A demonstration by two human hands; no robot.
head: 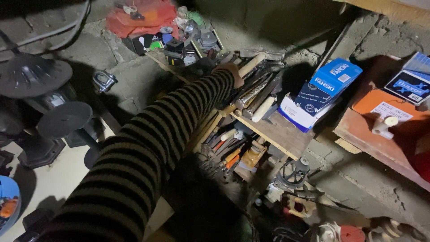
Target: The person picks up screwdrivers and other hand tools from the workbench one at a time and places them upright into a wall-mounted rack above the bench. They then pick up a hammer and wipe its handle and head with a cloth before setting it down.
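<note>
Your one visible hand (229, 71) reaches out at the end of a striped sleeve (148, 148) into a pile of tools (253, 96) on a wooden shelf (286, 134). Which hand it is cannot be told. Only the back of it shows; the fingers are lost in shadow, so you cannot tell whether it is spread, closed or gripping anything. A wooden handle (251, 65) lies just beside it at 2 o'clock, and it may be touching it. At 4 o'clock from the hand lie metal bars and another pale handle (263, 109). Blue boxes (324, 89) sit at 3 o'clock, well apart. At 11 o'clock is an orange bag (141, 18) with small parts below it. A metal shackle (104, 81) lies at 9 o'clock on the floor. More tools (233, 154) sit on a lower level, under the shelf edge.
</note>
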